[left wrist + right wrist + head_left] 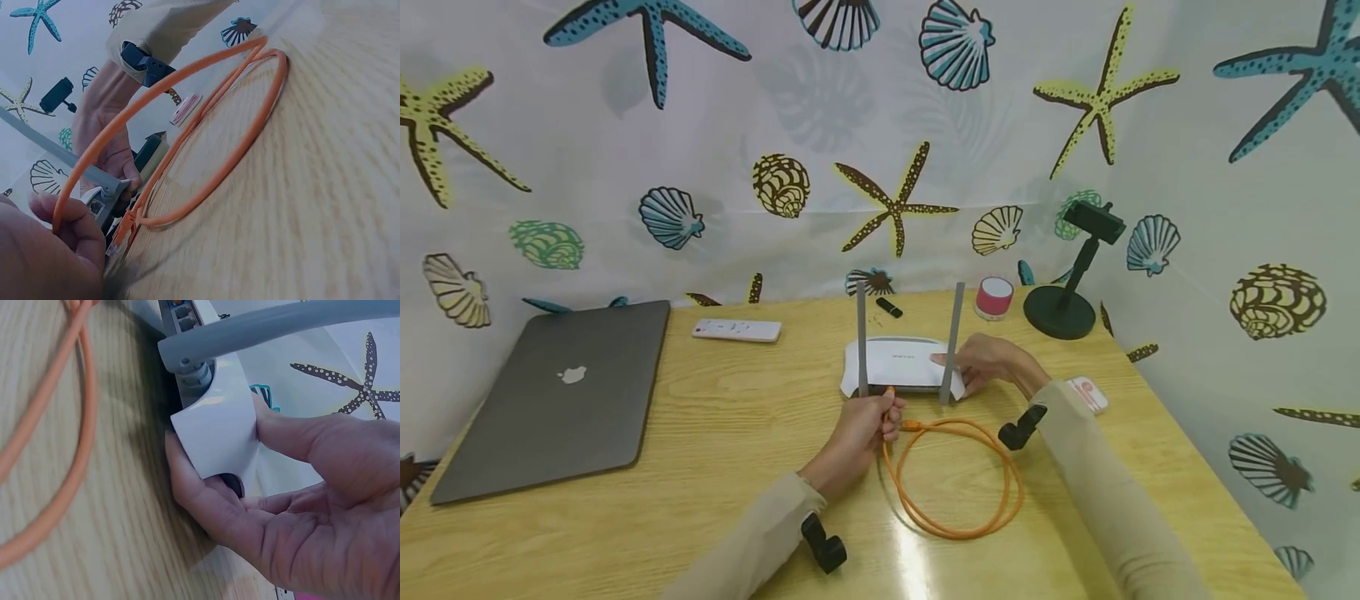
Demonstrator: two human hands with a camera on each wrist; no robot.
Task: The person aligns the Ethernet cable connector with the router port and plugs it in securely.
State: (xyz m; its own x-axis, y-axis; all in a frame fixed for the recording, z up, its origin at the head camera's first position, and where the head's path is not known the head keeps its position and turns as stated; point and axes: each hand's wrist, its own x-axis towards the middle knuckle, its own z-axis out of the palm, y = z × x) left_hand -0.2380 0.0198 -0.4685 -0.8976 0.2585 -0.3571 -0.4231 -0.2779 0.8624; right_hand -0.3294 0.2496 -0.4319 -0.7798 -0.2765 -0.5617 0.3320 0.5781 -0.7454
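A white router [906,360] with two grey antennas stands on the wooden table, its port side facing the person. My right hand [992,363] grips its right end, thumb on top and fingers underneath, as the right wrist view shows on the router's white corner [219,419]. Pinched in my left hand [868,425] is one end of an orange network cable [955,533], held right at the router's port side near the left antenna. The plug tip is mostly hidden by the fingers. The cable's other plug [127,225] lies loose beside that hand, and the rest loops on the table.
A closed grey laptop [553,400] lies at the left, with a white power strip [737,330] behind. Beyond the router are a black USB stick [889,307] and a pink-and-white round container [994,298]. A black stand [1060,312] and a small white box [1088,394] are at the right.
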